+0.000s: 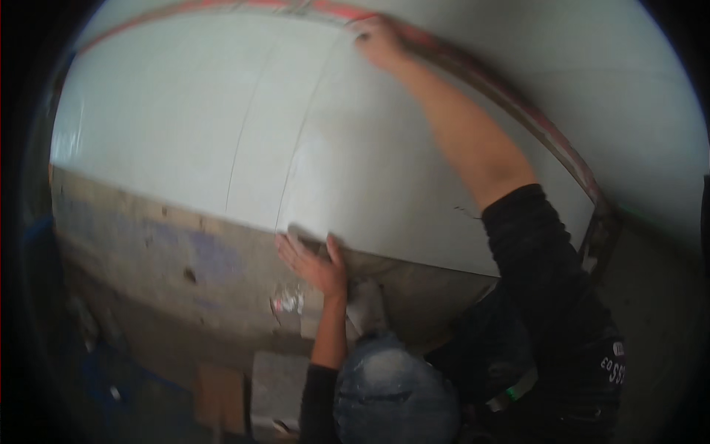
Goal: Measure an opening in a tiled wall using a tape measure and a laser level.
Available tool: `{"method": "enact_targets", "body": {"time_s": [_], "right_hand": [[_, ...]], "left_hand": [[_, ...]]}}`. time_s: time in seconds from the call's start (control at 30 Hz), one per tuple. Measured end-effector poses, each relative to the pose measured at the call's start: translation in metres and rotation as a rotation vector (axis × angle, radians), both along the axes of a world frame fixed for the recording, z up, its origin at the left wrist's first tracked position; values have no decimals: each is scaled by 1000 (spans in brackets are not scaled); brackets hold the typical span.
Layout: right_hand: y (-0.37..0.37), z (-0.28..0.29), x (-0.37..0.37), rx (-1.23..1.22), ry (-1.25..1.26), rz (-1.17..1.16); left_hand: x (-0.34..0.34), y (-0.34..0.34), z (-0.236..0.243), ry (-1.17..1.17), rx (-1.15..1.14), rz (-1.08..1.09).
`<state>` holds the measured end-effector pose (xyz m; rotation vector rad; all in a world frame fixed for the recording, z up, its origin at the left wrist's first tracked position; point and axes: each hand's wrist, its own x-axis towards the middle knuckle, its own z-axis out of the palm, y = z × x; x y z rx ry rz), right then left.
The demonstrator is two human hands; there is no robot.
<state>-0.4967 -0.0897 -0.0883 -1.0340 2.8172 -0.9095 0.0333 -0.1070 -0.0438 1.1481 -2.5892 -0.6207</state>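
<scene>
A large, glossy white panel (pixel 185 111) lies before me, crossed by two thin dark lines from its far edge to its near edge. My left hand (pixel 314 266) rests at the near edge, fingers spread, beside the end of the right-hand line. Stretched far forward, my right hand (pixel 381 44) is at the panel's far edge, near the other end of that line. Its fingers are bent closed; a small dark spot shows by them, but blur hides what they hold, if anything. A reddish strip (pixel 436 48) runs along the far edge beside this hand.
A worn, stained board surface (pixel 148 229) shows below the panel. My denim-covered knee (pixel 396 392) and a shoe (pixel 366 307) are close to the left arm. A brown block (pixel 220 398) and a grey block (pixel 277 388) lie at lower left. A pale wall (pixel 614 96) rises at right.
</scene>
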Motion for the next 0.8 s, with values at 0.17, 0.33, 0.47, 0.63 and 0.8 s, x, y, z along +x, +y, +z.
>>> {"method": "enact_targets", "body": {"time_s": [0.17, 0.33, 0.47, 0.63, 0.8], "right_hand": [[-70, 123, 108, 355, -494, -253], [-65, 125, 100, 216, -528, -324], [-57, 57, 72, 156, -510, -298], [-40, -20, 35, 70, -25, -143], [-40, -9, 40, -70, -97, -137]], "left_hand": [[20, -19, -2, -15, -54, 6], [3, -15, -6, -19, -66, 35], [10, -16, 0, -74, -70, 25], [9, -6, -6, -88, -33, 4], [5, -12, -4, -42, -65, -7]]}}
